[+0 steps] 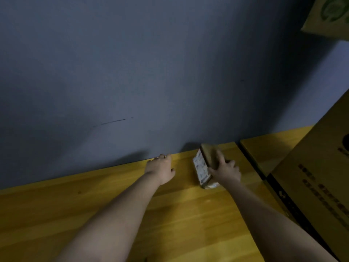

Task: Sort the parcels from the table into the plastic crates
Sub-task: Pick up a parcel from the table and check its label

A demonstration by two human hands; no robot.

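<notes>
A small brown cardboard parcel (204, 163) with a white printed label on its left face stands tilted on edge on the yellow wooden table (94, 214), close to the wall. My right hand (225, 171) grips it from the right, thumb over its top face. Just to the parcel's left, my left hand (162, 168) reaches to the table's far edge with relaxed fingers and holds nothing. No plastic crate is in view.
A grey-blue wall (132, 72) rises right behind the table. A large cardboard box (317, 176) with dark print fills the right side. Another box (328, 16) with a green logo shows at the top right corner.
</notes>
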